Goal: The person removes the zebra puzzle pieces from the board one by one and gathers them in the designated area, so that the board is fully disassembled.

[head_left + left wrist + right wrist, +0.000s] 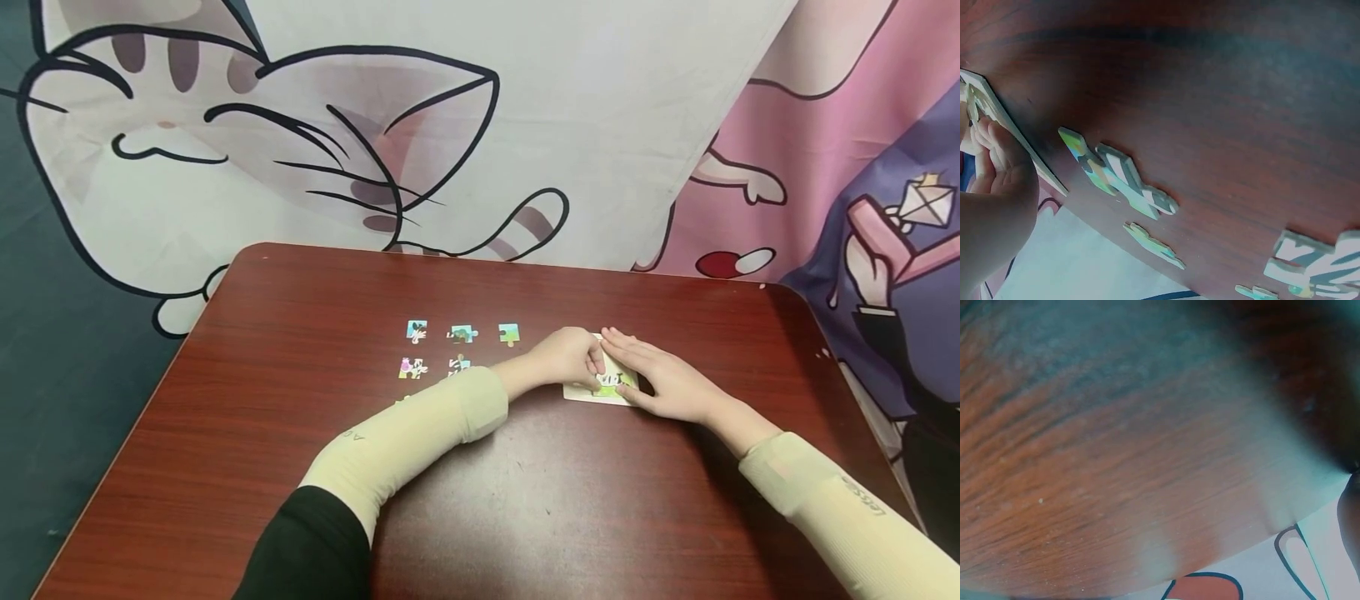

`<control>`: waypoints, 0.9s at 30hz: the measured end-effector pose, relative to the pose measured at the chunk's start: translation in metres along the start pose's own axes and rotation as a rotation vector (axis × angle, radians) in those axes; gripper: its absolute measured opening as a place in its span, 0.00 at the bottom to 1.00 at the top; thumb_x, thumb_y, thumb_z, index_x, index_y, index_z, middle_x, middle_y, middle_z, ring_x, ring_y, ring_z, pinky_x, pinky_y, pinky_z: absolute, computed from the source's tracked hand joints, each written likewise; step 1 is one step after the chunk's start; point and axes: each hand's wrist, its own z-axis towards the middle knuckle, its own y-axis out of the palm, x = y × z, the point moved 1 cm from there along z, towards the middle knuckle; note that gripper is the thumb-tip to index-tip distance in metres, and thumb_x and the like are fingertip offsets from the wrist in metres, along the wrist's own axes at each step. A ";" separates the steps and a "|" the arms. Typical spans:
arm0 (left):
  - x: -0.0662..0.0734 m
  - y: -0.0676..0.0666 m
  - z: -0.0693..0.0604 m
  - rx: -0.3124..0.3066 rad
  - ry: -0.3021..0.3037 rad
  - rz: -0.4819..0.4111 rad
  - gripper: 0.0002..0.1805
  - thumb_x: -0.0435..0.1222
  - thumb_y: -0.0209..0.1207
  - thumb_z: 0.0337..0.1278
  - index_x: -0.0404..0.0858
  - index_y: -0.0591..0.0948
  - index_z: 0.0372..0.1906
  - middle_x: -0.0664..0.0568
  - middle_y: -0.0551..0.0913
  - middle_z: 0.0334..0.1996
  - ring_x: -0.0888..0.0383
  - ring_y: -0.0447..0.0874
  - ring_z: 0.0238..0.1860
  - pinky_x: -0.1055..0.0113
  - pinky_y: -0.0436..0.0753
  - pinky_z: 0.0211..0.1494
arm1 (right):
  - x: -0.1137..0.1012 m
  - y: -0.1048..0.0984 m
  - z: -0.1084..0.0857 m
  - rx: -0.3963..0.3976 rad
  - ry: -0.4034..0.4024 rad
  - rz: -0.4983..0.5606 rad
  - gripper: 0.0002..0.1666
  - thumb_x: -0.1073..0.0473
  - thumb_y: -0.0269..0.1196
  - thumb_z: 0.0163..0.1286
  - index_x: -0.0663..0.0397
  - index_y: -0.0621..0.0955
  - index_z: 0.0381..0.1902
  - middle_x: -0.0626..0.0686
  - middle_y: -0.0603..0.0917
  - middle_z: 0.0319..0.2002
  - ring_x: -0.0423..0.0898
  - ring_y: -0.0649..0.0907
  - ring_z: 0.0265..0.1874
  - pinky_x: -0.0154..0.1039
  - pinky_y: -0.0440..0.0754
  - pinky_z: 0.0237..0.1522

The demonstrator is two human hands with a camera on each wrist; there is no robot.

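Note:
A small white-framed puzzle board [576, 394] lies on the table, partly covered by both hands. Bent over its left side, my left hand [567, 357] pinches a puzzle piece at the board, and most of that piece is hidden by the fingers. My right hand [667, 379] rests on the board's right side with fingers extended and thumb apart at the near edge. Between the hands shows a green and white picture part [611, 382]. In the left wrist view, the left hand [1000, 162] appears at the board's edge [1013, 128].
Loose puzzle pieces lie left of the board, among them a green one [509, 334], a blue-green one [462, 333] and a pink and white one [412, 367]. The left sleeve [420, 433] covers part of the group. Behind the brown table [315, 292] hangs a cartoon-printed cloth [600, 100].

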 end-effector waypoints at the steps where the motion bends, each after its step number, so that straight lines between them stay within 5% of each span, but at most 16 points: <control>1: 0.000 0.000 0.000 0.007 -0.003 -0.012 0.07 0.37 0.77 0.55 0.41 0.92 0.38 0.55 0.93 0.34 0.70 0.84 0.33 0.82 0.75 0.40 | 0.000 0.000 0.000 0.001 0.000 -0.001 0.44 0.58 0.70 0.70 0.63 0.68 0.79 0.65 0.69 0.79 0.62 0.71 0.78 0.29 0.49 0.84; 13: -0.006 -0.013 -0.014 0.062 -0.088 -0.176 0.06 0.37 0.73 0.58 0.41 0.95 0.39 0.51 0.94 0.33 0.71 0.76 0.29 0.81 0.73 0.35 | 0.002 0.001 -0.001 -0.006 0.011 -0.003 0.43 0.57 0.70 0.71 0.63 0.68 0.79 0.64 0.69 0.79 0.60 0.69 0.80 0.28 0.47 0.84; 27: -0.035 -0.047 -0.072 0.030 -0.107 -0.412 0.05 0.30 0.71 0.58 0.35 0.92 0.39 0.46 0.93 0.36 0.67 0.86 0.32 0.77 0.82 0.39 | 0.001 0.001 0.001 -0.027 0.029 -0.007 0.43 0.56 0.69 0.72 0.62 0.67 0.80 0.64 0.67 0.81 0.62 0.69 0.80 0.26 0.45 0.83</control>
